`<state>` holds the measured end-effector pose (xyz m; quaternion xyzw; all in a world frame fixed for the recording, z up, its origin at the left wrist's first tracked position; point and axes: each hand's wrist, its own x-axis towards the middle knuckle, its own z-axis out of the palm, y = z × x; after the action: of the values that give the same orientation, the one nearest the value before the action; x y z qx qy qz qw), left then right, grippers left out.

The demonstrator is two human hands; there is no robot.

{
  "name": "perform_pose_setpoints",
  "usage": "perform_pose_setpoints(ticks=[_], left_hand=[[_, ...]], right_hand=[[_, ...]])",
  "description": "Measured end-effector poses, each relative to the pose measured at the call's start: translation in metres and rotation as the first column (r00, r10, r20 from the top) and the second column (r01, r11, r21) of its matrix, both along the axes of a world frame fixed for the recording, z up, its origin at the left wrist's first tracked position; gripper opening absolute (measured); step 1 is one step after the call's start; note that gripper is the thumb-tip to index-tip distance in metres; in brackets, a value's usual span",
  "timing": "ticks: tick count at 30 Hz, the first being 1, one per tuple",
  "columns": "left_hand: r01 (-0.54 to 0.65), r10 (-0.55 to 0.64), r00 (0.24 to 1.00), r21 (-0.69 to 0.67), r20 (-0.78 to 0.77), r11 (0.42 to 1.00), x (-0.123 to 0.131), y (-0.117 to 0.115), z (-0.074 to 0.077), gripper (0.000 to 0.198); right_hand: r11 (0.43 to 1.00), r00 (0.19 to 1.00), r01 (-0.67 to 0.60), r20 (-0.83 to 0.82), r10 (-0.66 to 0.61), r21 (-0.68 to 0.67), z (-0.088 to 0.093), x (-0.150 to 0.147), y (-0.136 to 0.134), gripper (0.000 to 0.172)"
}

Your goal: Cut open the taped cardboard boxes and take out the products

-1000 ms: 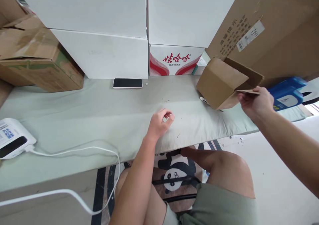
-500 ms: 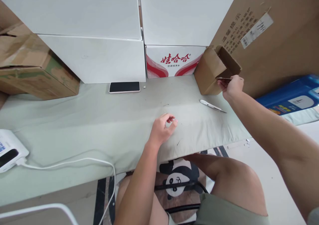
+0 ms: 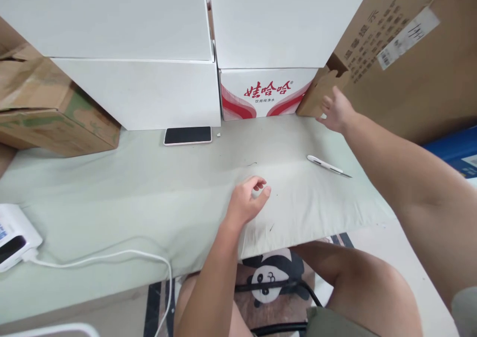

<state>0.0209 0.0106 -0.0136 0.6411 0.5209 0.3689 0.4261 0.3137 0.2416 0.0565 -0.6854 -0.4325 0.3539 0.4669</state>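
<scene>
My left hand [image 3: 248, 200] rests on the cloth-covered table [image 3: 141, 188], fingers loosely curled, thumb apart, nothing held. Over at the back right, my right hand [image 3: 338, 111] is in front of a small brown cardboard box [image 3: 315, 96]. Its fingers look spread and no object shows in them; whether they touch the box I cannot tell. The box stands against the big carton, partly hidden by the hand, its top flaps raised. Between my hands and a little to the right lies a white craft knife [image 3: 328, 165] with its blade out.
White boxes [image 3: 141, 93] line the back, beside a red-and-white printed carton [image 3: 266, 93]. A phone [image 3: 188, 135] lies before them. Brown cartons stand at left [image 3: 55, 113] and right [image 3: 406, 88]. A white device [image 3: 18, 237] trails a cable [image 3: 112, 255] along the front left.
The thin flat piece in my right hand is out of sight, and the fingers have spread. The small box sits farther back. The view has shifted slightly; my left hand stays put.
</scene>
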Motion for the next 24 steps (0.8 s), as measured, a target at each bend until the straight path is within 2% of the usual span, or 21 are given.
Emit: perform_pose_setpoints(ticks=[4,7,12,15,18,21,24], left_hand=[[0.010,-0.010,1.000,0.015,0.009,1.000,0.000,-0.003,0.001,0.025],[-0.004,0.003,1.000,0.041,0.019,0.999,-0.005,-0.009,0.002,0.022],[-0.047,0.042,0.997,0.077,0.071,0.996,-0.022,-0.023,0.009,0.022],[-0.087,0.079,0.991,0.073,0.105,0.994,-0.036,-0.034,0.013,0.023],[-0.130,0.124,0.982,0.034,0.143,0.991,-0.053,-0.045,0.017,0.023],[-0.171,0.171,0.969,-0.012,0.178,0.985,-0.071,-0.054,0.020,0.025],[-0.210,0.217,0.948,-0.056,0.232,0.976,-0.092,-0.062,0.022,0.027]], right_hand=[[0.999,0.996,-0.037,-0.088,0.034,-0.038,-0.006,-0.009,-0.017,0.026],[0.993,0.991,-0.092,-0.103,0.084,-0.075,-0.003,-0.025,-0.036,0.022],[0.971,0.976,-0.216,-0.003,0.217,-0.100,0.011,-0.079,-0.061,0.018],[0.935,0.935,-0.340,0.065,0.348,-0.104,0.014,-0.135,-0.073,0.018],[0.866,0.853,-0.487,0.150,0.499,-0.109,0.012,-0.209,-0.082,0.022],[0.755,0.716,-0.649,0.257,0.648,-0.097,0.010,-0.293,-0.092,0.025],[0.610,0.546,-0.791,0.392,0.741,-0.050,0.013,-0.383,-0.102,0.032]])
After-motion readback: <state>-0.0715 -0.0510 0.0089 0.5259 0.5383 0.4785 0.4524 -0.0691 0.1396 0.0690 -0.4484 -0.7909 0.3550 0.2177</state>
